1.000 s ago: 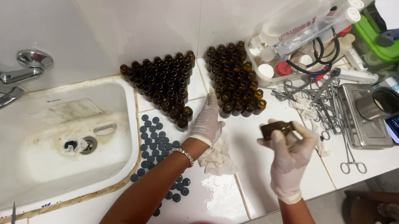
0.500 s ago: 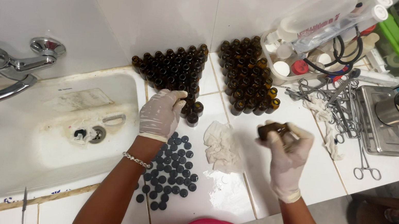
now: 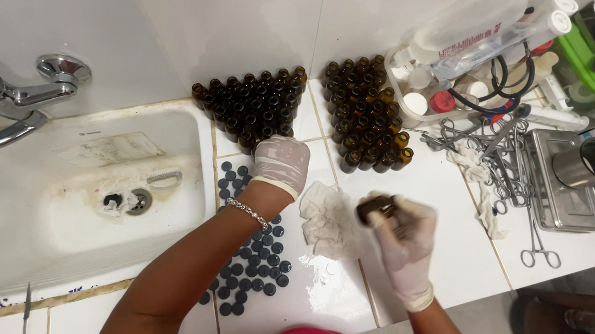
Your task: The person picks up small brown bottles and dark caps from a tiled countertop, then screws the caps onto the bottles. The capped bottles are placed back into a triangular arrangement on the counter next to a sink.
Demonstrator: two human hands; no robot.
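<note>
The left hand (image 3: 281, 163), in a thin white glove, hangs fingers curled over the scatter of dark round caps (image 3: 249, 249), just short of a triangle of amber glass bottles (image 3: 252, 105); whether it grips a cap cannot be told. The right hand (image 3: 402, 240) grasps a small amber bottle (image 3: 375, 207), blurred, above the white tiled bench (image 3: 453, 220) beside a crumpled white cloth (image 3: 327, 219). Bare tile lies between the cloth and the steel forceps (image 3: 503, 169); the sink (image 3: 10, 227) edges the caps.

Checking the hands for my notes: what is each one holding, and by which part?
Right hand: small amber bottle, gripped around its body. Left hand: nothing visibly held.
</note>
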